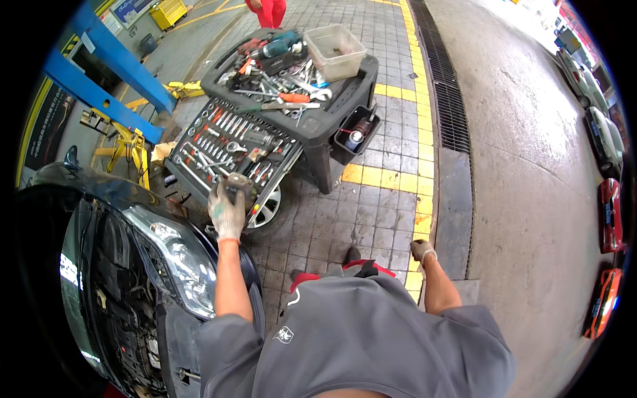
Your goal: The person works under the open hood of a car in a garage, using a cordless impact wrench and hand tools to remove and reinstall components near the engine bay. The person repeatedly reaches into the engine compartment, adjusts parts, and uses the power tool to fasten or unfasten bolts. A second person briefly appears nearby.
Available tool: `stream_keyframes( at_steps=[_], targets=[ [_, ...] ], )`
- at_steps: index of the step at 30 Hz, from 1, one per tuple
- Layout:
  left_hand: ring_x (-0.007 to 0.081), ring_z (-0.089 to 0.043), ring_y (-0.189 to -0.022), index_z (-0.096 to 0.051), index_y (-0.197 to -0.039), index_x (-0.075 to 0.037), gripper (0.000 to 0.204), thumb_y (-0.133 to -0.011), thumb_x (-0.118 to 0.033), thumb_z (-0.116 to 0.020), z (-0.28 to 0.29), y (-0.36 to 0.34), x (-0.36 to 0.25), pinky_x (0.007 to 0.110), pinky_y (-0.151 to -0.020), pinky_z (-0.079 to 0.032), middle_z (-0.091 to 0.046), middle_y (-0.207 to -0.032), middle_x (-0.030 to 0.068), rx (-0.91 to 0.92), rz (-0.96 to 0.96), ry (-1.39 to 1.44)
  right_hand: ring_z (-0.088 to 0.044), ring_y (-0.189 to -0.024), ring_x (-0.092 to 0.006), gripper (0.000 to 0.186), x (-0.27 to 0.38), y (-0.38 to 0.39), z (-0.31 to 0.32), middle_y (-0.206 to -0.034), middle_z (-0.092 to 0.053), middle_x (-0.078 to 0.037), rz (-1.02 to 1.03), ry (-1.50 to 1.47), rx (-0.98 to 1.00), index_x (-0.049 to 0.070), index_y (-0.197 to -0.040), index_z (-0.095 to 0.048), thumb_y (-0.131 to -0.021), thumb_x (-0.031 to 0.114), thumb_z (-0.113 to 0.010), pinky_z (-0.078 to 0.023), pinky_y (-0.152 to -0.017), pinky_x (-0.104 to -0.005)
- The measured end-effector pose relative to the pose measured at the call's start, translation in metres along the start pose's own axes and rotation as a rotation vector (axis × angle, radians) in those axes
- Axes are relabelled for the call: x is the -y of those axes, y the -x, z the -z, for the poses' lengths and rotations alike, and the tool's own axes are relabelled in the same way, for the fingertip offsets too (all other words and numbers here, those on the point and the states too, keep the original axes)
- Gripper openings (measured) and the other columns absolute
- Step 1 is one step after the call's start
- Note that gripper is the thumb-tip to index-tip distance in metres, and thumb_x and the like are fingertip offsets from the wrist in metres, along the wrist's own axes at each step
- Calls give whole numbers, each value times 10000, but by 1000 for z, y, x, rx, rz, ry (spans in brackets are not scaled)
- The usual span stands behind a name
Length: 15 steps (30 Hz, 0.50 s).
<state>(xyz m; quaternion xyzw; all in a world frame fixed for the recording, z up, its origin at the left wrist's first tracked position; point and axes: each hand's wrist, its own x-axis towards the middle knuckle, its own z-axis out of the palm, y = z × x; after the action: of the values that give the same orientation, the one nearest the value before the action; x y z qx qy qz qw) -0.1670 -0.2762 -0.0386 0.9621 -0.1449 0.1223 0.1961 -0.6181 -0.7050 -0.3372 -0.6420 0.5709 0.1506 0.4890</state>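
My left hand (227, 213), in a pale work glove with a green stain, reaches over the near corner of an open tool drawer (192, 174). Its thumb and fingers are spread beside a worn brownish-grey object (240, 183) whose kind I cannot make out. Contact between them is unclear. Sockets, ratchets (233, 146) and other hand tools fill the drawer's slots. Low at my right side hangs my right hand (422, 251), also gloved, with its fingers curled in. Whatever it holds, if anything, is hidden.
The black tool cart (318, 129) carries heaped tools, a cordless drill (282, 45) and a clear plastic bin (334, 53). A side holder (356, 136) contains cans. A car with its hood up (179, 259) stands left, near blue lift posts (123, 56). Another person (267, 10) stands beyond.
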Motion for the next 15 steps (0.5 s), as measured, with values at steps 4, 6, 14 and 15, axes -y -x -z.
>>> stream_keyframes(
  at_steps=[4,6,14,15],
  targets=[
    [434,-561,-1281,-511,-1463,-37,741,-863,-412,-731,-28,-72,-16,490,-1092,-448,-576,-1387,271,281,43,-221,-628,-665,-202,338,-23,26,-11,-831,-689,-66,-59,-70,167,38,-1162,-706,-959,295,-622,-520,-582,-369],
    [429,-593,-1254,-519,-1460,-53,765,-833,-423,-751,-40,-93,-21,489,-1068,-471,-606,-1357,270,442,74,-271,-609,-646,-197,317,-42,33,-17,-807,-668,-54,-128,-115,191,36,-1150,-699,-958,275,-616,-509,-557,-364],
    [429,-636,-1207,-557,-1402,-81,666,-806,-307,-751,-69,-122,-12,490,-1022,-512,-632,-1325,259,591,161,-357,-596,-607,-205,233,-77,41,-14,-781,-660,-70,-101,-127,115,27,-981,-687,-949,241,-599,-496,-542,-368],
    [434,-635,-1207,-553,-1401,-78,660,-807,-287,-750,-66,-120,-16,492,-1019,-514,-629,-1326,264,590,174,-336,-595,-603,-206,229,-78,41,-8,-779,-660,-72,-83,-110,91,26,-957,-686,-948,237,-596,-495,-542,-369]
  ],
)
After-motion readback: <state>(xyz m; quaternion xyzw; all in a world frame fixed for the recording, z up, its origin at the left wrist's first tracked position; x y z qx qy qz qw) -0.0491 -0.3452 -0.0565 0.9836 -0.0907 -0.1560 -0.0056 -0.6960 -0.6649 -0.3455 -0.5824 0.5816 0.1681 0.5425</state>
